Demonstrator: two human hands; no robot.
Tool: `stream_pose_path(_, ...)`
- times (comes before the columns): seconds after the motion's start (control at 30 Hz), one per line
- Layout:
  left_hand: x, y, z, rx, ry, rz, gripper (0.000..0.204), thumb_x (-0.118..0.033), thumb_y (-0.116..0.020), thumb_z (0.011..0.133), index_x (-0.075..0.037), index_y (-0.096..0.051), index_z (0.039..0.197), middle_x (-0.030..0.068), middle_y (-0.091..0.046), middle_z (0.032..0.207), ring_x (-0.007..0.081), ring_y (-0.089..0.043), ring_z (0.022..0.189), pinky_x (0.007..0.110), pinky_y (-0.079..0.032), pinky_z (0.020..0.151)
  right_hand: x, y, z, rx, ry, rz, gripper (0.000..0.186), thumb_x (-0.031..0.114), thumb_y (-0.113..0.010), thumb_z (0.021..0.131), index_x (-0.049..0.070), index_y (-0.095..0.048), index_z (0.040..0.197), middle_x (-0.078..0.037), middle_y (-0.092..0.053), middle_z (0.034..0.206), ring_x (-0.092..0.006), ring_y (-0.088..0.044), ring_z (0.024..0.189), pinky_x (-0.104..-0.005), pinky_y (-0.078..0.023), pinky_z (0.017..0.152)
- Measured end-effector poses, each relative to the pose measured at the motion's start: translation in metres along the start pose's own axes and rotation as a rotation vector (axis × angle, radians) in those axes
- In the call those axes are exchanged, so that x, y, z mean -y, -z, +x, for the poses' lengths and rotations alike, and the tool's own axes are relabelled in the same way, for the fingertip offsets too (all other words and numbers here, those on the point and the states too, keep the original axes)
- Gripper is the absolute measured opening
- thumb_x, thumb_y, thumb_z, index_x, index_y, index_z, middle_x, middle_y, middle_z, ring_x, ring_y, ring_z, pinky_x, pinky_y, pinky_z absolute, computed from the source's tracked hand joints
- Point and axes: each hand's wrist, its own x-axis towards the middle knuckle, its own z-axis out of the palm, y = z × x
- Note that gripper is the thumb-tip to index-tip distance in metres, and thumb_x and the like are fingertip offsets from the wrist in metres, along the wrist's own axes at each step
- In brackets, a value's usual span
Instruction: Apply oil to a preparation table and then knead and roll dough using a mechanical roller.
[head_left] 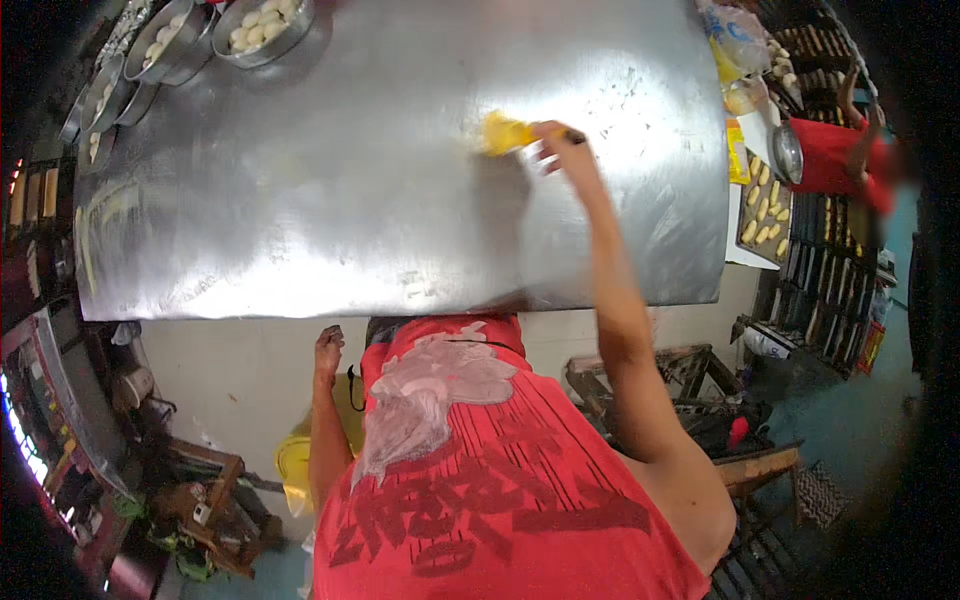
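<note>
My right hand (565,150) is over the steel table (350,150), closed around a brush-like tool with a yellow head (506,133). The head points left and appears to touch the shiny tabletop; its dark handle end shows on the other side of my fingers. Motion blur hides the tool's exact shape. Below the table's front edge, my left hand (328,352) hangs beside my body. Its fingers are slightly bent and a little apart, with nothing visible in them. It is nearest to the table edge.
Round metal pans (262,35) of pale dough balls stand at the far left corner. To the right, a tray (765,212) holds oblong dough pieces, near plastic bags (738,45) and another person in red (830,155). A yellow container (293,468) stands on the floor left of me.
</note>
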Motion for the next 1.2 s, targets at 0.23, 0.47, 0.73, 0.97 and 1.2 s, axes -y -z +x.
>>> stream_pose_path(0.23,0.154,0.018,-0.016,0.194,-0.499,0.511,0.024,-0.025,-0.055,0.093,-0.010,-0.064,0.111,0.0023,-0.064,0.092,0.0124,-0.059,0.083,0.030,-0.047,0.065,-0.004,0.017,-0.155,0.344,0.106,-1.225,0.021,0.017,-0.054,0.086,0.000,-0.062,0.076,-0.022,-0.067,0.085,-0.0372,-0.067,0.081,-0.0478,-0.054,0.067)
stream_pose_path(0.47,0.012,-0.024,-0.022,0.039,-0.102,0.126,0.027,-0.024,-0.056,0.095,-0.002,-0.064,0.107,0.0047,-0.061,0.089,0.0141,-0.055,0.079,0.030,-0.047,0.075,0.044,0.114,-0.178,0.062,-0.245,-0.708,0.017,0.015,-0.061,0.087,0.004,-0.071,0.095,-0.016,-0.069,0.086,-0.0337,-0.067,0.072,-0.0402,-0.053,0.068)
stream_pose_path(0.73,-0.045,-0.010,0.019,-0.018,-0.307,0.198,0.033,-0.026,-0.055,0.093,0.001,-0.064,0.109,0.0096,-0.068,0.097,0.0192,-0.059,0.087,0.033,-0.046,0.079,0.026,-0.149,-0.202,0.339,0.064,-1.226,0.017,0.011,-0.055,0.083,0.005,-0.071,0.087,-0.020,-0.067,0.094,-0.0353,-0.065,0.091,-0.0468,-0.053,0.081)
stream_pose_path(0.97,0.108,0.088,0.055,0.036,-0.442,0.051,0.033,-0.025,-0.058,0.092,0.001,-0.065,0.112,0.0162,-0.069,0.095,0.0248,-0.063,0.092,0.035,-0.048,0.088,0.038,-0.303,-0.181,0.476,-0.013,-0.162,0.027,0.028,-0.070,0.090,0.003,-0.070,0.102,-0.004,-0.065,0.078,-0.0097,-0.058,0.055,-0.0258,-0.045,0.047)
stream_pose_path(1.2,0.267,0.218,-0.019,-0.240,0.022,-0.221,0.041,-0.035,-0.058,0.092,-0.002,-0.059,0.118,0.0067,-0.064,0.086,0.0162,-0.060,0.073,0.032,-0.049,0.063,0.058,-0.150,-0.118,-0.120,-0.098,-0.423,0.037,0.037,-0.061,0.094,0.004,-0.069,0.107,-0.008,-0.069,0.085,-0.0148,-0.066,0.062,-0.0269,-0.052,0.049)
